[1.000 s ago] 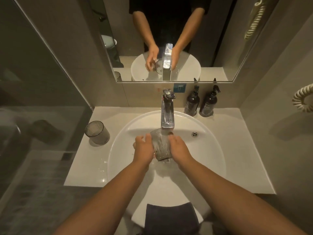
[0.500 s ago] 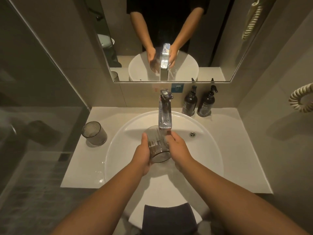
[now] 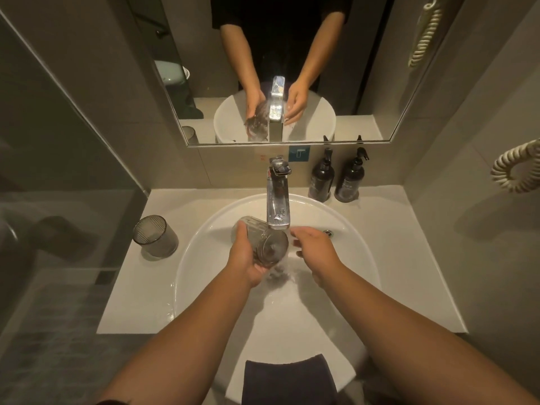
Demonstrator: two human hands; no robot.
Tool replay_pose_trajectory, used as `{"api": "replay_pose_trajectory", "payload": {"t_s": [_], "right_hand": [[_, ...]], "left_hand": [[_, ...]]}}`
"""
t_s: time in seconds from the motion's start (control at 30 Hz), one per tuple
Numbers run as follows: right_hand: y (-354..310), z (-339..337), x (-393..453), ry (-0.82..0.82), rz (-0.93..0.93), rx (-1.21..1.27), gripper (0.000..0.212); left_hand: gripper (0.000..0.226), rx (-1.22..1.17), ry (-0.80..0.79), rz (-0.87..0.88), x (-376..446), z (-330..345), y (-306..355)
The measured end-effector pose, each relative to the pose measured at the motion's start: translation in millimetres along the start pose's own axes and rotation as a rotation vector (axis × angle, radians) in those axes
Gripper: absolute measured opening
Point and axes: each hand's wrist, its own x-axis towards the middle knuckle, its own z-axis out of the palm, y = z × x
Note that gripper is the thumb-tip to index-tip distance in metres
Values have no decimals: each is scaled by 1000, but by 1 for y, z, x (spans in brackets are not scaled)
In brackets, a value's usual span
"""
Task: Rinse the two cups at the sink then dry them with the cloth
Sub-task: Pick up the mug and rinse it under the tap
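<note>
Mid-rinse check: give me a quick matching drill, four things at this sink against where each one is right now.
Things:
1. cup in hand
2. second cup
3. dark cloth
4. two pump bottles

Places:
A. draped over the near rim of the basin
B. on the counter, right of the tap, against the wall
C. tilted under the tap, in the grip of the left hand
D. upright on the counter, left of the basin

Pairs: 1-C, 2-D, 3-A, 4-B
</note>
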Motion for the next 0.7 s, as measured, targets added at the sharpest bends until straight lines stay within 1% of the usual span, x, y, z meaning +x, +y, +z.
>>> {"api": "replay_pose_trajectory", "payload": {"t_s": [0.1,0.23,0.33,0.47,0.53,0.6,0.7], "right_hand": [[1,-9,5,38,11,-25,17],[-1,-15,9,85,-1,-43,16],[-17,-19,7,155,-138,-90,22],[-65,-22,8,228,-403,-273,30],[-90,-21,10,206,-518,-341,35],[-111,-18,12,145,-613,-433,43],[-131,-10,15,-23,-750,-687,58]], "left_hand": [[64,-51,24,20,-3,10,3],[64,-21,-17,20,0,21,-3],[62,30,-13,52,0,19,-9],[64,8,24,89,0,3,-13],[60,-13,-22,105,-3,-5,-16],[57,-45,-78,106,-9,-14,-17],[55,-78,-135,98,-13,-30,-15]]}}
